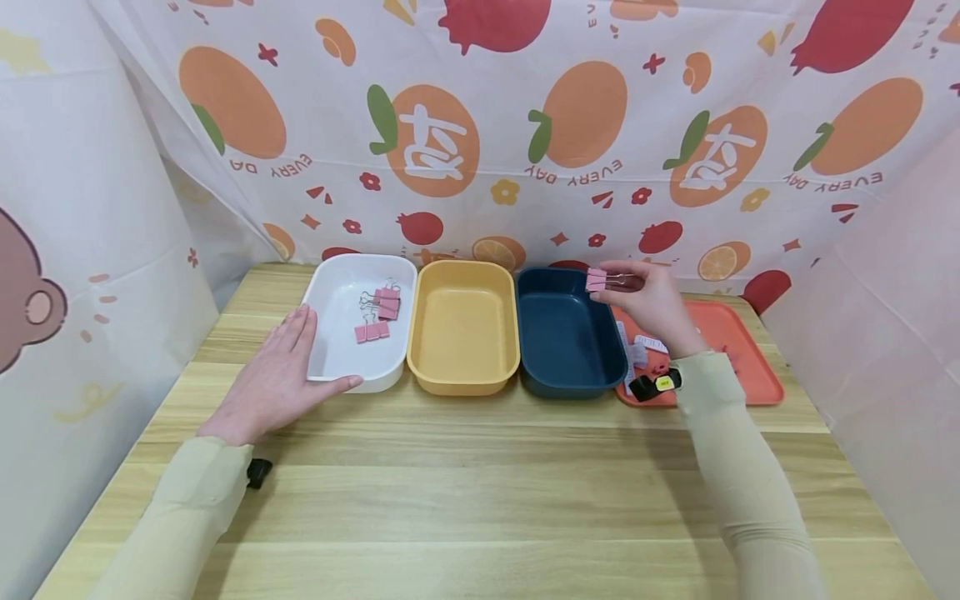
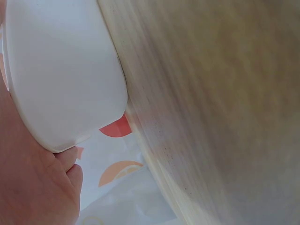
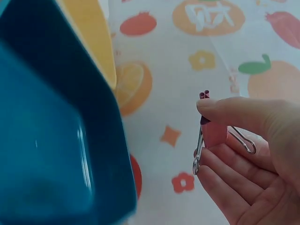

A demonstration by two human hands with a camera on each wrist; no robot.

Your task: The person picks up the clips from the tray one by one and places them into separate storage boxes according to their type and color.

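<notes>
— Head view first: what do we have, from the biggest thing down?

— We see the wooden table running wall to wall, and along its far side three bins side by side: a white bin, a yellow bin and a dark blue bin. Right of those lies an orange tray with small odds and ends on it, too small for us to name.

— And the hands?

— Our left hand lies flat on the table with its fingers straight, the thumb pressed against the near wall of the white bin; it holds nothing. The left wrist view shows that same white wall touching the thumb. Our right hand is raised over the far right corner of the dark blue bin.

— Gripping something?

— Yes — thumb and fingers pinch a pink binder clip, held in the air above the blue bin's rim. In the right wrist view the clip sits between thumb and fingertips, its wire handles showing.

— Anything smaller?

— A cluster of pink binder clips lies inside the white bin.
</notes>
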